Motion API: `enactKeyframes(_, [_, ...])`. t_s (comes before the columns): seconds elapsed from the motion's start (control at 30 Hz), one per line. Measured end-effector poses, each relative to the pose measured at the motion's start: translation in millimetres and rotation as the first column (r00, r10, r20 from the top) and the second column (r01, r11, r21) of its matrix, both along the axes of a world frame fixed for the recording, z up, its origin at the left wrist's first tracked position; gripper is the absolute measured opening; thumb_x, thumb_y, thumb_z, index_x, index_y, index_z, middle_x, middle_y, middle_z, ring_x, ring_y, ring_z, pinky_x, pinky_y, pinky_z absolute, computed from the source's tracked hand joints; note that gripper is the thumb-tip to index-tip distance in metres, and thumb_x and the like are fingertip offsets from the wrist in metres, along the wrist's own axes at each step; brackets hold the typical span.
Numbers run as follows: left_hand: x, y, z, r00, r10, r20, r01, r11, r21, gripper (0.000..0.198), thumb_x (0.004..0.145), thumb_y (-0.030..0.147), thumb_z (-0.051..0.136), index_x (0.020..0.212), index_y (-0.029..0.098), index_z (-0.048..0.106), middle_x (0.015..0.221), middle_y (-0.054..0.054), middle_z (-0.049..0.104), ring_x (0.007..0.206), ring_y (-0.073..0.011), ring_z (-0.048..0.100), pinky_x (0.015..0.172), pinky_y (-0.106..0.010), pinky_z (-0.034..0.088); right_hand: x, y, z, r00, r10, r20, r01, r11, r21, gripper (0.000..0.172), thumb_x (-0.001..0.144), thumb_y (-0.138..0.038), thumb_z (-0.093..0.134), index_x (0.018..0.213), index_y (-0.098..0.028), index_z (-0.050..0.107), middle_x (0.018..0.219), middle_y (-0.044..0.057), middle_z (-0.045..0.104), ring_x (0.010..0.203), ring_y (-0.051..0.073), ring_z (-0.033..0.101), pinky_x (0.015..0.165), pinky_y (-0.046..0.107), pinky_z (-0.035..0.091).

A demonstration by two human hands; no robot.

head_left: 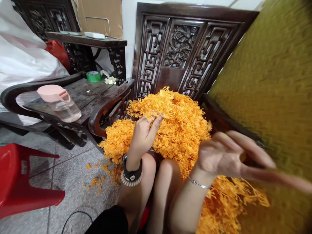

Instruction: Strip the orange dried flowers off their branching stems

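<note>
A pink-lidded jug and a green tape roll sat on the dark wooden surface; a red stool stood nearby.

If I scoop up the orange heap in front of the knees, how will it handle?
Probably floppy and light for its size: the orange heap looks frilly and thin-stranded. It may snag and lift in clumps, since it looks loosely tangled. Some shedding seems likely; orange scraps lie on the floor nearby.
</note>
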State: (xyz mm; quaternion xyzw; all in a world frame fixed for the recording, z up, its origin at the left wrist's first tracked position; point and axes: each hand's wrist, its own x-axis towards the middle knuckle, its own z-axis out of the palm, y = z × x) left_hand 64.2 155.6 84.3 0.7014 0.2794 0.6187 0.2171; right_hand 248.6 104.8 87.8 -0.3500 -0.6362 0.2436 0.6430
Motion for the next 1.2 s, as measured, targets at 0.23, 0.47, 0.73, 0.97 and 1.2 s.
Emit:
enactKeyframes(0.23, [16.7,-9.2,1.3,0.960,-0.241,-0.146,0.242,0.970,-0.009,0.022,0.091,0.029,0.047,0.094,0.015,0.064,0.091,-0.009,0.067,0.086,-0.0182,0.062,0.078,-0.032,0.048,-47.8,4.5,7.8,0.993,0.025,-0.114,-0.041,0.989,-0.142,0.024,0.084,-0.033,0.058,0.106,-0.028,0.066,0.113,0.001,0.066,0.111,0.019,0.058,0.101,0.038,0.044])
enactKeyframes(0.47, [18.3,-13.8,3.9,0.917,-0.359,-0.175,0.348,0.933,-0.088,0.025,0.091,0.031,0.045,0.098,0.016,0.064,0.094,-0.008,0.067,0.087,-0.0183,0.062,0.079,-0.031,0.048,-57.7,4.5,12.6,0.889,-0.119,-0.441,0.075,0.990,-0.117,0.007,0.080,-0.024,0.061,0.078,-0.025,0.068,0.079,-0.002,0.064,0.075,0.009,0.061,0.075,0.022,0.050])
enactKeyframes(0.73, [9.3,-10.8,6.0,0.977,-0.202,0.070,0.208,0.974,-0.090,0.025,0.094,0.030,0.041,0.101,0.020,0.063,0.084,-0.003,0.056,0.071,-0.0118,0.052,0.071,-0.028,0.043,-54.2,2.2,13.1,0.855,-0.306,-0.418,0.273,0.952,-0.138,0.004,0.079,-0.027,0.064,0.080,-0.023,0.066,0.079,-0.003,0.061,0.069,0.006,0.052,0.064,0.017,0.044])
enactKeyframes(0.97, [32.1,-13.7,1.3,0.962,-0.265,0.064,0.272,0.939,-0.212,0.030,0.091,0.043,0.045,0.075,0.018,0.053,0.070,0.000,0.050,0.066,-0.0128,0.047,0.061,-0.029,0.036,-59.3,4.0,12.4,0.892,-0.320,-0.320,0.275,0.945,-0.176,0.009,0.077,-0.030,0.067,0.077,-0.021,0.066,0.075,-0.003,0.059,0.069,0.006,0.052,0.062,0.017,0.044])
enactKeyframes(1.2, [58.5,-13.3,-4.4,0.715,-0.500,0.488,0.639,0.751,-0.167,0.033,0.090,0.041,0.046,0.067,0.018,0.047,0.060,0.003,0.045,0.056,-0.0084,0.045,0.053,-0.023,0.038,-59.0,12.2,14.0,0.753,0.037,-0.657,-0.185,0.970,-0.157,0.017,0.080,-0.032,0.060,0.068,-0.020,0.059,0.059,-0.005,0.042,0.045,0.003,0.033,0.039,0.014,0.031])
